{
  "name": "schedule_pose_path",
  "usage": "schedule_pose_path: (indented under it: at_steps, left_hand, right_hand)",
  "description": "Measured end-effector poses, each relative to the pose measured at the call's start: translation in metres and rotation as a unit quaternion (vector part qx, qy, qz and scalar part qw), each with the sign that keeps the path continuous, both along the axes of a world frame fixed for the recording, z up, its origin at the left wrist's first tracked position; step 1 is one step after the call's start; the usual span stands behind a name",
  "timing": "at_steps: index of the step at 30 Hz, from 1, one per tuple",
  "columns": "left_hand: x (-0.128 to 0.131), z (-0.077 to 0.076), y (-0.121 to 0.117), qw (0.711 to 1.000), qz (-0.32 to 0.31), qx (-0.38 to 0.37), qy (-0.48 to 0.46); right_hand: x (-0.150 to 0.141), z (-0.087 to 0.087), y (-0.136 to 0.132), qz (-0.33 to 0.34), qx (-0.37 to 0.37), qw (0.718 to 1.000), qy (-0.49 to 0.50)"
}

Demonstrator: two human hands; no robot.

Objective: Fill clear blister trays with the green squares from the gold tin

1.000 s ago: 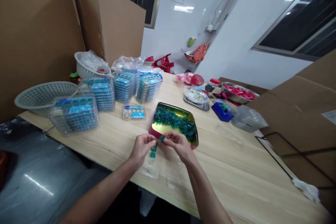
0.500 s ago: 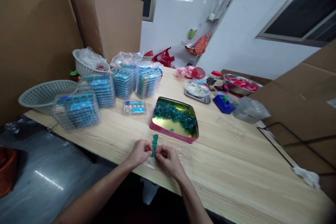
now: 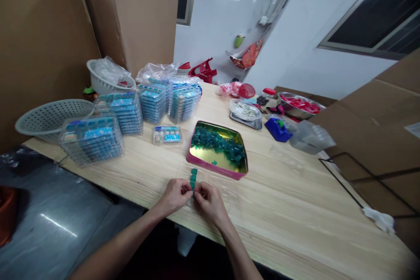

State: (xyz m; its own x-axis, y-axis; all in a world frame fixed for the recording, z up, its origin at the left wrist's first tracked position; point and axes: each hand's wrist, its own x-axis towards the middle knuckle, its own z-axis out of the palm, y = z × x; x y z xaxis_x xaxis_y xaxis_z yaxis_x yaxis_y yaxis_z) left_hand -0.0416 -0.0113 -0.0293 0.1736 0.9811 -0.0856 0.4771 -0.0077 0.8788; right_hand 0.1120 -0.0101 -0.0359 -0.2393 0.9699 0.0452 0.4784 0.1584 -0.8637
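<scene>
Two hands (image 3: 173,196), pinching teal pieces (image 3: 193,179), maybe plastic

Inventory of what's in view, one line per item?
Wooden table: 1, pale, under everything
Tin tray: 1, pink rim, gold inside, mid-table
Loose pieces: many, teal, in tray
Small pieces: a few, teal, in a row between hands
Stacked clear boxes: 4 stacks, blue contents, left and behind tray
Small clear pack: 1, blue and white, left of tray
Perforated baskets: 2, pale grey, far left
Steel bowl: 1, red contents, far right
Cardboard sheets: several, brown, both sides
Left hand: bare, fingers at row
Right hand: bare, fingers at row
</scene>
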Motion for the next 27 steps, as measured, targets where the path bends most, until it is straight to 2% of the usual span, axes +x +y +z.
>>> schedule_pose_path:
  at_steps: [6,13,16,21,27]
  left_hand:
    - [-0.002,-0.005,0.001,1.0,-0.027,0.006,0.003]
    - [-0.004,-0.01,0.003,0.999,-0.03,-0.002,-0.011]
    - [-0.004,-0.009,0.003,1.0,-0.024,0.006,-0.013]
    - [-0.005,-0.01,0.005,0.999,-0.015,-0.017,-0.037]
    - [-0.008,-0.015,0.007,0.997,-0.016,-0.04,-0.06]
  right_hand:
    - [-0.001,0.0,-0.002,0.005,-0.03,0.999,0.026]
    - [0.003,0.0,0.002,0.011,-0.116,0.984,0.138]
    - [0.001,0.0,0.001,0.0,-0.105,0.984,0.142]
    - [-0.003,-0.002,-0.001,-0.022,-0.065,0.994,0.08]
    - [-0.008,-0.007,0.0,-0.038,-0.08,0.986,0.141]
